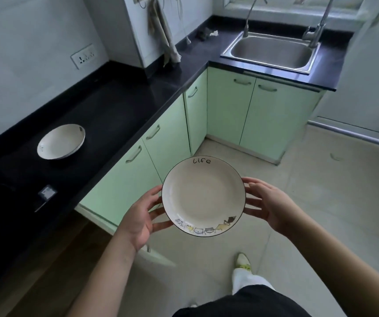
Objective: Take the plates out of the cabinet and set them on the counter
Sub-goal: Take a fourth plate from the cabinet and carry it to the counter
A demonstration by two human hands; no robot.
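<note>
So both hands are holding a white plate (203, 196) out over the floor, just off the edge of the bench (115, 115); the left hand (141, 216) is cupping the left rim with its fingers curled under and the thumb up by the edge, and the right hand (267, 202) is doing the same on the right rim, so each grip is half closed around the plate's edge rather than clamped tight; the plate is sitting roughly level, face up, with "Life" written at the far rim and little cartoon figures along the near rim, plus a thin dark line around the edge; a second plate (61, 141) is already lying on the black bench to the left, well apart from the held one; the green cabinet doors (168, 143) are running under the bench, and one low door near the left forearm is looking ajar; a steel sink (273, 51) is sitting in the far corner.
</note>
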